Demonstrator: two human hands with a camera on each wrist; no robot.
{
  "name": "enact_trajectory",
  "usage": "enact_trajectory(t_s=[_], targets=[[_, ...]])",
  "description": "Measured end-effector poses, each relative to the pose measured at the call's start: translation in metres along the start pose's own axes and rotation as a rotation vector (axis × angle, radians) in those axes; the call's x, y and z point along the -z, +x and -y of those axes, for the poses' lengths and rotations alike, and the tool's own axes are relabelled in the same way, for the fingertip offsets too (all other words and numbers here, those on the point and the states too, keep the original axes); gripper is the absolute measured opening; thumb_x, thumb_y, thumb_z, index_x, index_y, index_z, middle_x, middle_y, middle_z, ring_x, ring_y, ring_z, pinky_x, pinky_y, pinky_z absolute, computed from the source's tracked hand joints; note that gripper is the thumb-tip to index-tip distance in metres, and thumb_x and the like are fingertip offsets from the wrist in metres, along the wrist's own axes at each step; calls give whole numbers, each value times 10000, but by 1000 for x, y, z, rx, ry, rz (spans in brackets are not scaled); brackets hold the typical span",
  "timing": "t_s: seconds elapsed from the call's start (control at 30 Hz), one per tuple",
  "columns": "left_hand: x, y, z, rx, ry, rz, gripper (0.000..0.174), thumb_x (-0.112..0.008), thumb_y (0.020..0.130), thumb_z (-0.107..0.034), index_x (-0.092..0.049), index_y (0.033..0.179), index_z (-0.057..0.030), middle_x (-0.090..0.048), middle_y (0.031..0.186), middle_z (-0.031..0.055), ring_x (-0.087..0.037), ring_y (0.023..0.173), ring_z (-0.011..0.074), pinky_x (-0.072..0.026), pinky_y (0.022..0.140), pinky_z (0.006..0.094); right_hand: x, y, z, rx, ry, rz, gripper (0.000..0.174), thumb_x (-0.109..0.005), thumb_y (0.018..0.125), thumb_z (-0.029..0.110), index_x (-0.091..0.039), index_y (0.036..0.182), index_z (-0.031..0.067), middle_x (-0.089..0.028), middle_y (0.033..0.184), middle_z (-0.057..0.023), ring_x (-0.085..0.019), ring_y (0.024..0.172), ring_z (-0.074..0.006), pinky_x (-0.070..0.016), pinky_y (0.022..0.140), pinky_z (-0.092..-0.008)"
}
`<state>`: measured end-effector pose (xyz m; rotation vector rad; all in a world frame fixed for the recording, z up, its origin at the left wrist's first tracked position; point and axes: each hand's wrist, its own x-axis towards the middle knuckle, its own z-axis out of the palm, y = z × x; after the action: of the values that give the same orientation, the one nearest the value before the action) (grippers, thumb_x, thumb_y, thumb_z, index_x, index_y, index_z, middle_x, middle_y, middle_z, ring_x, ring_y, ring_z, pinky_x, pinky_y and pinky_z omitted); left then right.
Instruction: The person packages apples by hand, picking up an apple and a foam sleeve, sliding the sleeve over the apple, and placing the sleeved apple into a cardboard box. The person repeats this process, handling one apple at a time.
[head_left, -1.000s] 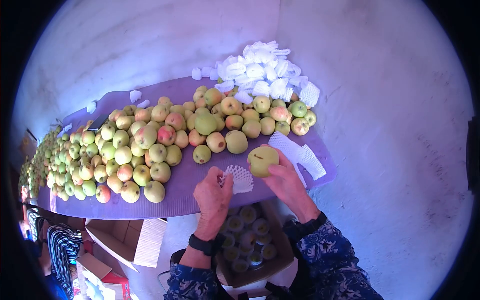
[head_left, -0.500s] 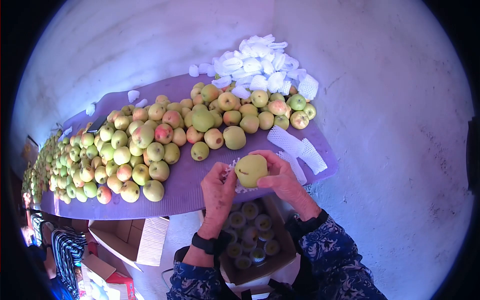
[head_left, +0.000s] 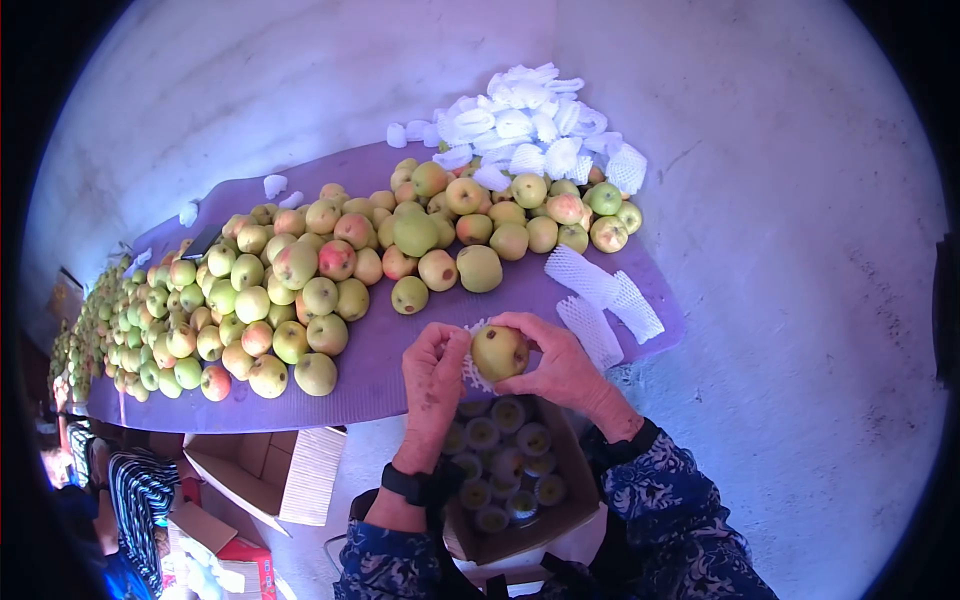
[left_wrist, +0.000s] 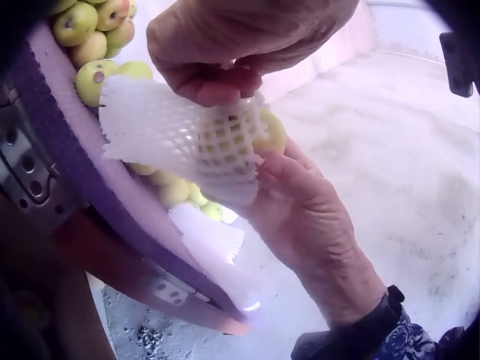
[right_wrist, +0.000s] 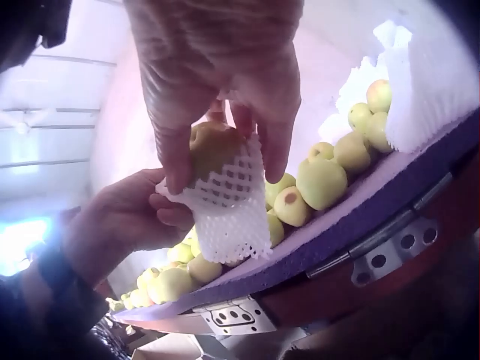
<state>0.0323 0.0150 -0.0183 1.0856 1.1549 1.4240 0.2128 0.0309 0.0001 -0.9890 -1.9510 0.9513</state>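
Note:
The right hand [head_left: 565, 370] grips a yellow-green apple [head_left: 499, 353] with a brown spot, thumb and fingers around its side. Opposite it, the left hand [head_left: 434, 378] pinches the edge of a white foam net [head_left: 475, 377]. In the left wrist view the net [left_wrist: 176, 127] is stretched partly over the apple [left_wrist: 271, 132], its far end hanging loose. From the right wrist view, the net [right_wrist: 231, 214] covers the apple's lower part while its top [right_wrist: 214, 146] shows bare between the right hand's fingers.
Many apples [head_left: 295, 265] cover the purple-topped table [head_left: 380, 370], with a heap of foam nets [head_left: 525, 115] at the back. Flat nets [head_left: 590, 330] lie at right. Below stand a box [head_left: 575, 470] of netted apples and an opened carton [head_left: 310, 475]. Part of another person [head_left: 135, 500] shows lower left.
The right hand has brought the apple left to the foam net in the left hand, and the apple has turned so that a different brown mark faces up.

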Motion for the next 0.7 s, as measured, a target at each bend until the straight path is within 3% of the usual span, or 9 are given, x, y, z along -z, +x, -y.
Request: enact_trajectory(t_s=[0.13, 0.23, 0.33, 0.43, 0.53, 0.7], targets=[[-2, 1, 7, -61, -8, -43, 175, -627, 912, -188, -618, 922, -13, -585, 758, 2, -515, 623, 51, -413, 530, 209, 0, 0, 0, 97, -87, -26, 711, -814, 603, 81, -512, 1247, 69, -557, 1222, -134, -556, 1133, -297, -448, 981, -369], [-5, 3, 14, -235, 159, -100, 205, -683, 860, -164, -615, 967, -3, -589, 932, 44, -547, 797, 90, -455, 653, 249, -3, 0, -6, 142, -138, -102, 699, -819, 624, 79, -514, 1253, 80, -547, 1246, -126, -535, 1162, -293, -442, 990, -371], [-10, -1, 4, -117, 143, 13, 396, -763, 769, -182, -591, 1075, 1, -562, 1047, 77, -552, 896, 151, -475, 734, 299, -6, 0, -10, 187, -161, -174, 694, -811, 638, 85, -499, 1258, 98, -531, 1248, -136, -504, 1179, -328, -445, 985, -404], [-22, -6, -1, -193, 319, -12, 639, -825, 681, -245, -537, 1198, -7, -566, 1035, 85, -563, 898, 194, -483, 765, 328, -8, 2, -11, 222, -208, -192, 691, -820, 651, 110, -498, 1262, 104, -524, 1244, -136, -498, 1184, -332, -447, 983, -406], [-17, -5, -6, -155, 386, -21, 777, -839, 643, -288, -486, 1275, -6, -565, 1051, 115, -568, 902, 219, -484, 779, 342, -12, 1, -12, 231, -231, -161, 705, -829, 649, 131, -494, 1268, 103, -519, 1233, -138, -505, 1176, -335, -451, 979, -401], [-5, 3, 11, -222, 451, 34, 777, -820, 654, -278, -479, 1295, -2, -568, 1079, 137, -576, 930, 225, -485, 804, 336, -8, 0, -6, 209, -176, -113, 739, -839, 628, 125, -494, 1281, 95, -513, 1236, -139, -524, 1160, -323, -453, 976, -386]])
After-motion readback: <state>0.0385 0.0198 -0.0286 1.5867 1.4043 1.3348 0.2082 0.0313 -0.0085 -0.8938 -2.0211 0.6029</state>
